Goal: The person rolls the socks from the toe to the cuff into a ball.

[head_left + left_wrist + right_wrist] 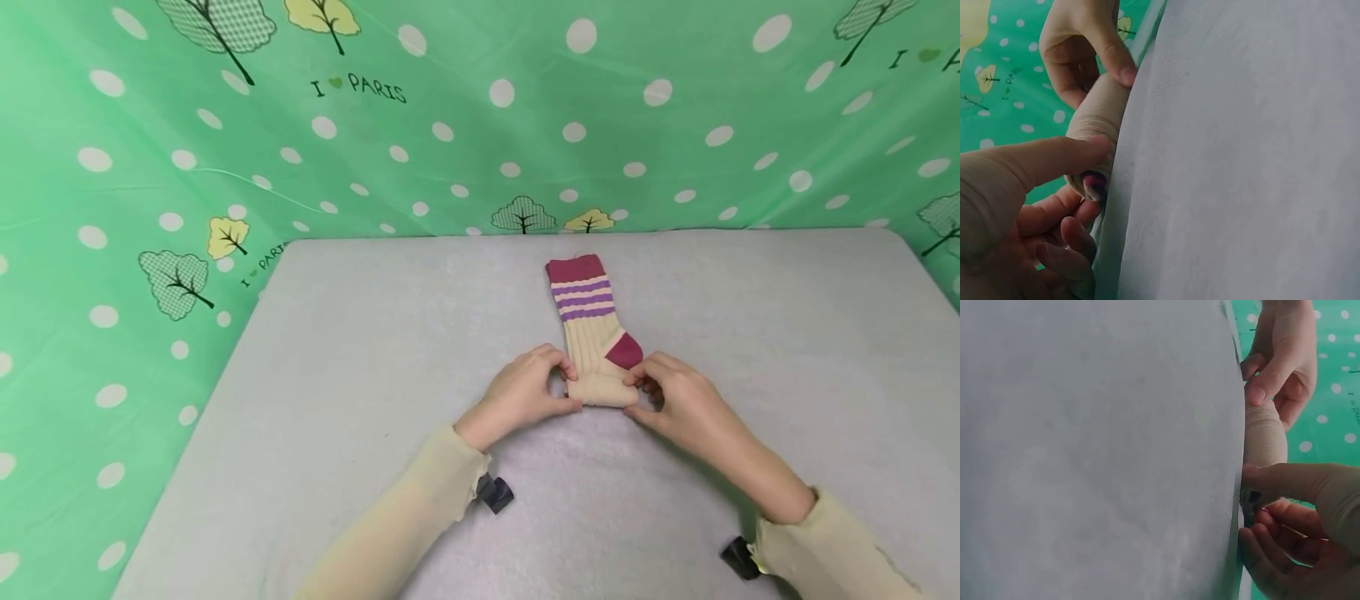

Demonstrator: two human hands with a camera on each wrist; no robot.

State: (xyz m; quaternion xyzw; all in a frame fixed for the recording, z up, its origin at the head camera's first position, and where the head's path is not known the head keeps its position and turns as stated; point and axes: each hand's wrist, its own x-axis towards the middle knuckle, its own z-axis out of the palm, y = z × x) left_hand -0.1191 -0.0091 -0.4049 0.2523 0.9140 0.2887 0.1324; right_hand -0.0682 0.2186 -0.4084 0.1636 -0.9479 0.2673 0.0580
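Note:
A cream sock with a maroon cuff, purple stripes and a maroon heel lies flat on the table, cuff toward the back. Its toe end is rolled up into a thick cream roll. My left hand pinches the left end of this roll between thumb and fingers; my right hand pinches the right end. In the left wrist view a bit of maroon shows inside the end of the roll. The right wrist view shows both hands on the roll, one at each end.
The table wears a light grey cloth. Behind it and at the left hangs a green curtain with white dots and printed trees. A small black device sits at the left sleeve cuff, another black device at the right.

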